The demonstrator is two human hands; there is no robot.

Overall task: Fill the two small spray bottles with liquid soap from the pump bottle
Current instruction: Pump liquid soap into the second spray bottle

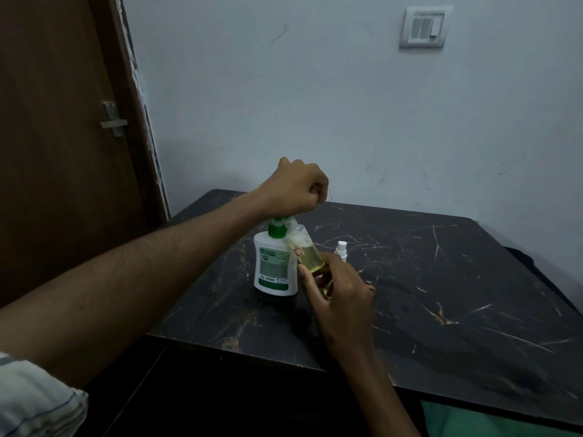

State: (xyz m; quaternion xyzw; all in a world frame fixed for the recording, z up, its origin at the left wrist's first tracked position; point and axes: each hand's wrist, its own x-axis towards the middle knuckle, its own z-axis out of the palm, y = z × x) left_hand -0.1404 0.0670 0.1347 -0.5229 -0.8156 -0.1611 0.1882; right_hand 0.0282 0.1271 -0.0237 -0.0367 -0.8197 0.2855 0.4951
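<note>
so the pump bottle [276, 263] was standing upright on the black marble-look table [441, 294], white body with a green label and a green collar, sitting roughly in the middle of the shot. the left hand [291, 189] was balled into a fist right on top of the pump head at about 12 o'clock from the bottle body, pressing down on it from above, so you couldn't really see the pump head itself, just a bit of green and white poking out under the fist. the right hand [339, 291] was at about 4 o'clock from the pump bottle, fingers wrapped around the bottom end of a small clear spray bottle [307, 250], holding it tilted with its open neck leaning up toward the nozzle area, right against the pump bottle's shoulder. that little bottle had yellowish liquid in the lower half and some foamy stuff near the top, plus a small red-edged sticker on its side. the second spray bottle [341, 250] was standing on the table at about 3 o'clock from the pump bottle, just behind the right hand's fingers, white top still on it, and mostly hidden so i couldn't tell how full it was. brown door [63, 121] off at 9 o'clock and a wall switch [422, 26] up at 1 o'clock.
</note>
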